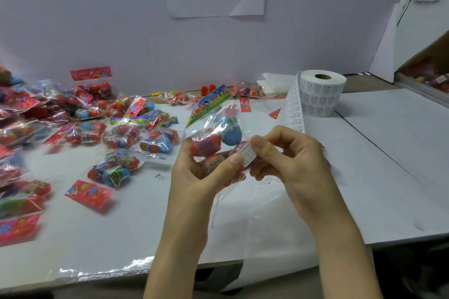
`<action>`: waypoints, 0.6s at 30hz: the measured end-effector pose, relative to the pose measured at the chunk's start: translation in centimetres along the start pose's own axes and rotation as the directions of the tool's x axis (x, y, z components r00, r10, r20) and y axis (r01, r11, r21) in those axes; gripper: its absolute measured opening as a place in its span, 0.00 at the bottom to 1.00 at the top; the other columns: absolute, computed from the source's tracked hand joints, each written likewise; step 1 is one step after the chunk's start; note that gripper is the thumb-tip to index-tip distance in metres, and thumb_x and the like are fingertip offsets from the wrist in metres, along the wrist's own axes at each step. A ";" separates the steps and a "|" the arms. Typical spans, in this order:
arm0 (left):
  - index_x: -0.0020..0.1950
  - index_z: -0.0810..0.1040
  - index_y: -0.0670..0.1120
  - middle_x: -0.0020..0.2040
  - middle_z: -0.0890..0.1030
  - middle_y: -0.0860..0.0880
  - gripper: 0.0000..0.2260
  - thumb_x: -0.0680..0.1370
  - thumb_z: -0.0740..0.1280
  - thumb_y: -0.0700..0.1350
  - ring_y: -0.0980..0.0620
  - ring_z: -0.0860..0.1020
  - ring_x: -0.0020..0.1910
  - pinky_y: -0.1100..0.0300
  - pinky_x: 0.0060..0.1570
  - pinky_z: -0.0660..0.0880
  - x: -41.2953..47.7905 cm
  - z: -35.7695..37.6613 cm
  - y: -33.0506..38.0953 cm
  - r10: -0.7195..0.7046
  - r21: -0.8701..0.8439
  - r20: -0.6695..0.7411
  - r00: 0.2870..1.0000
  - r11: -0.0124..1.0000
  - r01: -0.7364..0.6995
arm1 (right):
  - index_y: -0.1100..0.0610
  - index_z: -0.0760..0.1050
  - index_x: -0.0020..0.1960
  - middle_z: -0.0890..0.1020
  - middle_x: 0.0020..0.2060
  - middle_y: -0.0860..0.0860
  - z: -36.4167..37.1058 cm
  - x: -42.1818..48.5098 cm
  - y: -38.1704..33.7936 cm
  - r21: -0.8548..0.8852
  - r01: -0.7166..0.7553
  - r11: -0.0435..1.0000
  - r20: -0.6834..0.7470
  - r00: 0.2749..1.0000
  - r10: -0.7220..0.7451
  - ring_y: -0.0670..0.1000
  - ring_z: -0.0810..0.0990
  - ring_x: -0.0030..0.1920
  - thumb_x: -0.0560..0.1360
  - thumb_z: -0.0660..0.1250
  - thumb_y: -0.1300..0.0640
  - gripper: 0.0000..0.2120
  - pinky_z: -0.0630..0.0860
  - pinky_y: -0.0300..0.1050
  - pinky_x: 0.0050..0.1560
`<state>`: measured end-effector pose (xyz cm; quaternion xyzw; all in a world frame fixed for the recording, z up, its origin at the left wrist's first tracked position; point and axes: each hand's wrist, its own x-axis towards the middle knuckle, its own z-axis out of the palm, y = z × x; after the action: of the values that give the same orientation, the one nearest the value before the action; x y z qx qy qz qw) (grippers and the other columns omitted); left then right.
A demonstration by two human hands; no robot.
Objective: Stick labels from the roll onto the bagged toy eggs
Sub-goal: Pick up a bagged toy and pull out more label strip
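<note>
My left hand (194, 177) grips a clear bag of toy eggs (213, 136) above the table, with red eggs and one blue egg inside and a colourful header card on top. A small white printed label (246, 156) lies against the bag's lower right. My right hand (289, 162) pinches that label between thumb and fingers, and my left thumb touches its edge. The label roll (320, 94) stands behind my hands at the right. Its strip of labels (291, 114) hangs down toward my right hand.
Several bagged toy eggs (126, 133) and loose red header cards (88, 193) cover the left half of the white table (388, 153). A cardboard box (427, 73) with more eggs stands at the far right. The table's front edge runs just below my wrists.
</note>
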<state>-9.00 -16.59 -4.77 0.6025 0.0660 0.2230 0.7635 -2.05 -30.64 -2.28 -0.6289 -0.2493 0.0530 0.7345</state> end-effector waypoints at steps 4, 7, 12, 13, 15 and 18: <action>0.71 0.74 0.52 0.58 0.86 0.45 0.32 0.68 0.77 0.48 0.42 0.85 0.57 0.48 0.56 0.83 -0.1 0.3 -0.1 0.006 0.010 -0.023 1.000 1.000 -0.006 | 0.55 0.81 0.45 0.86 0.37 0.53 0.0 0.0 0.0 -0.065 0.010 0.998 0.003 1.000 -0.010 0.53 0.85 0.34 0.73 0.73 0.47 0.11 0.81 0.41 0.37; 0.72 0.73 0.50 0.59 0.85 0.43 0.32 0.69 0.77 0.48 0.41 0.85 0.57 0.45 0.58 0.82 -0.2 0.6 -0.1 0.035 0.003 -0.068 0.997 0.999 -0.035 | 0.49 0.80 0.47 0.85 0.43 0.50 0.0 0.0 0.0 -0.106 0.017 0.994 0.051 0.999 -0.012 0.52 0.85 0.36 0.68 0.77 0.47 0.11 0.81 0.42 0.40; 0.74 0.72 0.47 0.59 0.84 0.41 0.32 0.71 0.78 0.46 0.41 0.84 0.58 0.44 0.60 0.81 -0.1 0.4 0.0 0.022 -0.046 -0.125 0.992 0.999 -0.028 | 0.50 0.78 0.54 0.84 0.49 0.50 -0.2 0.0 0.2 -0.121 0.019 0.992 0.157 0.988 0.000 0.52 0.86 0.45 0.70 0.79 0.63 0.17 0.83 0.43 0.46; 0.74 0.72 0.48 0.59 0.84 0.41 0.33 0.71 0.80 0.46 0.41 0.84 0.58 0.44 0.61 0.81 -0.1 0.4 0.1 0.022 -0.047 -0.132 0.991 0.998 -0.029 | 0.51 0.78 0.54 0.84 0.49 0.51 -0.1 -0.1 0.2 -0.103 0.010 0.995 0.171 0.985 0.008 0.52 0.86 0.44 0.70 0.79 0.63 0.17 0.82 0.44 0.47; 0.74 0.72 0.47 0.58 0.85 0.41 0.32 0.72 0.79 0.47 0.41 0.85 0.57 0.46 0.59 0.82 -0.2 0.5 0.2 0.034 -0.045 -0.134 0.990 0.998 -0.040 | 0.50 0.79 0.53 0.84 0.49 0.52 0.0 -0.1 0.2 -0.066 -0.010 0.998 0.160 0.987 0.021 0.54 0.85 0.42 0.70 0.78 0.55 0.14 0.82 0.46 0.46; 0.70 0.74 0.48 0.57 0.86 0.44 0.29 0.71 0.78 0.48 0.43 0.85 0.56 0.52 0.55 0.83 -0.2 0.6 0.2 0.045 -0.013 -0.103 0.994 0.999 -0.047 | 0.50 0.81 0.49 0.84 0.46 0.52 0.2 0.1 0.2 -0.055 0.006 0.998 0.071 0.997 -0.002 0.54 0.85 0.37 0.70 0.78 0.49 0.11 0.81 0.44 0.41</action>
<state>-9.00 -17.21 -4.46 0.5856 0.0897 0.2717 0.7584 -2.01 -30.43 -2.39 -0.6461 -0.2779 0.0671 0.7077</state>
